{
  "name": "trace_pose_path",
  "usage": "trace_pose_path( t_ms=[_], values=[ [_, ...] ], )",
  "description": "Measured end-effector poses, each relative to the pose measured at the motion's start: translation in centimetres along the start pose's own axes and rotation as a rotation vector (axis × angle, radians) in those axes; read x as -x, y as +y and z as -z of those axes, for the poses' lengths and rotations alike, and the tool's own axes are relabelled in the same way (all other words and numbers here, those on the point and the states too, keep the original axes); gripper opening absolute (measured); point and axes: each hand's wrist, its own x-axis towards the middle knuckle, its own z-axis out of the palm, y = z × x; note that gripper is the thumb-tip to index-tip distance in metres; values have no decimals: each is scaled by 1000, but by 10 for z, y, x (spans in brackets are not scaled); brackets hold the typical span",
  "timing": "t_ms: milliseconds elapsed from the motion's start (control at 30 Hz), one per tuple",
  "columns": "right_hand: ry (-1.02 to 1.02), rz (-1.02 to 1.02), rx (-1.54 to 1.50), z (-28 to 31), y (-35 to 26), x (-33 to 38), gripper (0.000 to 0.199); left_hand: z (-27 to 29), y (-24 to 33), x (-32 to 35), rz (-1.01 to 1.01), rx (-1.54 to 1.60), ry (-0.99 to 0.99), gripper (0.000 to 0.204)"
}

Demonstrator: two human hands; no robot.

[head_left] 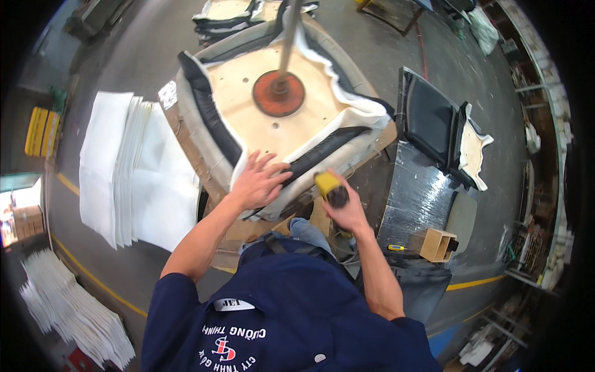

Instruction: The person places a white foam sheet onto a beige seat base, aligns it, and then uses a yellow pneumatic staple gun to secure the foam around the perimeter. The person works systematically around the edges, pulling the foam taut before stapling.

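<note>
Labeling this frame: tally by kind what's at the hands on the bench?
Upturned seat cushion with wooden base: 1
Round red clamp disc: 1
Yellow-and-black power tool in the right hand: 1
Left hand pressing the black cover edge: 1
Total: 4

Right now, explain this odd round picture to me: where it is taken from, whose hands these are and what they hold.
The picture comes from a wide fisheye camera on a person's head, looking down, so edges bend. The two bare hands are that person's own. The left hand presses flat on black and white covering folded over a wooden seat panel, which a red disc on a pole clamps down. The right hand grips a yellow and black tool. A stack of white sheets lies to the left.
</note>
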Motion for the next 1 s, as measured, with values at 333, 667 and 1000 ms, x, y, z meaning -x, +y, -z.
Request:
trace_pose_path(
  t_ms=[333,667,1000],
  values=[
    [656,-436,-71,38,326,140,86,41,-24,22,179,-97,-164,27],
    [1443,-737,-113,92,496,84,86,2,38,15,641,-243,-220,38],
    [1353,-1138,16,219,569,-2,83,-7,17,11,711,-34,-183,65]
  ],
)
